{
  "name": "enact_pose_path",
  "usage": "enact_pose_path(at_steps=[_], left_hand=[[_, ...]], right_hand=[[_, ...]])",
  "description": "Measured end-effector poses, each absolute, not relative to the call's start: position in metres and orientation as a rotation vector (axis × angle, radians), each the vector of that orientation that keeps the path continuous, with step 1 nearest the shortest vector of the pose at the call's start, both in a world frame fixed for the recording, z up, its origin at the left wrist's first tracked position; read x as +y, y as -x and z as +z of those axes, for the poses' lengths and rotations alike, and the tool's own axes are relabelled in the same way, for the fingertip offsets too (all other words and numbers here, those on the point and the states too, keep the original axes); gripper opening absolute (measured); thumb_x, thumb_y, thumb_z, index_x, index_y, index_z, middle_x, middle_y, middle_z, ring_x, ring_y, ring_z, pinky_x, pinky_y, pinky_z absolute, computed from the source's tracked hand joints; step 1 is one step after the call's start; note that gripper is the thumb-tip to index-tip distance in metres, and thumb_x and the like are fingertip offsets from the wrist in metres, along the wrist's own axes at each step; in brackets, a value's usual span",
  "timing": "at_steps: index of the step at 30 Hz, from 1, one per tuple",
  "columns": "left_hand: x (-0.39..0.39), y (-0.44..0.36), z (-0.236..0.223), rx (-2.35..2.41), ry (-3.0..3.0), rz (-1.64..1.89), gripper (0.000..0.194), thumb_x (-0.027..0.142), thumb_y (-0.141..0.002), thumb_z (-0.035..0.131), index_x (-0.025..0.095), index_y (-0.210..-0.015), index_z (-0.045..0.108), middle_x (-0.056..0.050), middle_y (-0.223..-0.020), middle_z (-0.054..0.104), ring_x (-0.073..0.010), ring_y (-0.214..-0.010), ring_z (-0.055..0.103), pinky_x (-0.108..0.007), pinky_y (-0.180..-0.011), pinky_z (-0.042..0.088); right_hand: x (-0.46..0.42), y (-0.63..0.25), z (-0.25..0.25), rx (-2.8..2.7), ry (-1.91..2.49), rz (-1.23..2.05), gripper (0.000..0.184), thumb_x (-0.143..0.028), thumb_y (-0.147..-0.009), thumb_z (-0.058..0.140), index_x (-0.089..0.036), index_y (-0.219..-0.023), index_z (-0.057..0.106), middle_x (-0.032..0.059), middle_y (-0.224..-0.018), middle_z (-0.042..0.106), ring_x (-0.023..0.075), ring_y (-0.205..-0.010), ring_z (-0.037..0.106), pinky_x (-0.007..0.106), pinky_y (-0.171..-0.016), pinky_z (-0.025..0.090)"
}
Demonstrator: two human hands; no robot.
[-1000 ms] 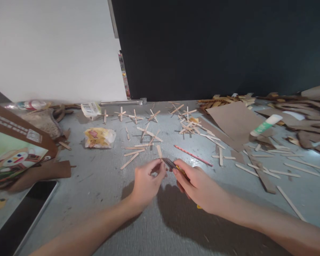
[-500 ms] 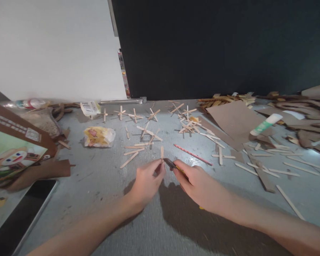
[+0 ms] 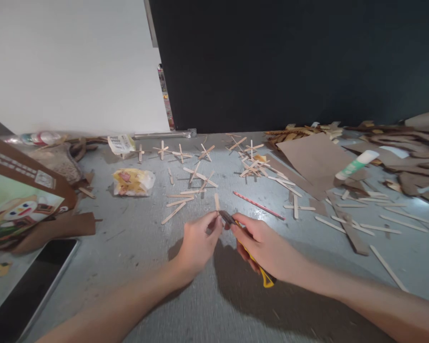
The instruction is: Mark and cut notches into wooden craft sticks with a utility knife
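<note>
My left hand [image 3: 201, 242] is closed in a pinch on a small wooden craft stick [image 3: 217, 202], whose upper end sticks up past the fingertips. In my right hand [image 3: 260, 243] is a yellow and black utility knife [image 3: 267, 277], gripped round the handle. Its dark blade end touches or nearly touches the stick just above my left fingertips; the exact contact is too small to tell. Beyond my hands lie loose sticks [image 3: 173, 213] and several crossed-stick pieces [image 3: 207, 178]. A red striped pencil [image 3: 259, 205] rests just past my right hand.
A phone [image 3: 32, 290] and a brown printed bag [image 3: 28, 190] are at the left, near a yellow-white packet [image 3: 133, 182]. To the right are a glue stick [image 3: 356, 165], brown cardboard [image 3: 309, 159] and scattered sticks. A black panel [image 3: 293, 66] stands behind.
The held stick has turned a little, from leaning left to nearly upright. My right hand has tilted, so more of the yellow knife handle shows below it. My left hand keeps its pinch.
</note>
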State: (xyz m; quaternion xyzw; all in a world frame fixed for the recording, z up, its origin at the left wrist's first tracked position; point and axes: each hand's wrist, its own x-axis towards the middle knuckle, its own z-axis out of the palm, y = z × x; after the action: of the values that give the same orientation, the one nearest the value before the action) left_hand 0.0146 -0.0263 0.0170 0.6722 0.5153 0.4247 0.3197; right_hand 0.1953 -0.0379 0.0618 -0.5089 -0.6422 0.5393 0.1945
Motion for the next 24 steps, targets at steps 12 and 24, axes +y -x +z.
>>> enact_pose_path(at_steps=[12,24], left_hand=[[-0.025,-0.017,0.019,1.148,-1.578,1.169,0.030,0.031,-0.098,0.053,0.020,-0.070,0.059,0.001,-0.065,0.064,-0.0117,-0.062,0.061,-0.022,-0.063,0.048],[-0.028,-0.020,0.018,1.149,-1.578,1.153,0.022,0.032,-0.091,0.058,0.018,-0.078,0.069,0.002,-0.060,0.059,-0.0106,-0.056,0.054,-0.022,-0.057,0.044]], right_hand=[[-0.035,-0.193,0.060,-1.355,1.126,1.953,0.029,-0.054,-0.096,0.053,-0.025,-0.094,0.051,-0.0088,-0.052,0.054,0.0095,-0.031,0.044,0.020,-0.032,0.037],[-0.020,-0.195,0.063,-1.554,1.298,1.349,0.035,-0.053,-0.086,0.071,-0.022,-0.097,0.059,-0.0122,-0.044,0.045,0.0091,-0.033,0.041,0.021,-0.035,0.031]])
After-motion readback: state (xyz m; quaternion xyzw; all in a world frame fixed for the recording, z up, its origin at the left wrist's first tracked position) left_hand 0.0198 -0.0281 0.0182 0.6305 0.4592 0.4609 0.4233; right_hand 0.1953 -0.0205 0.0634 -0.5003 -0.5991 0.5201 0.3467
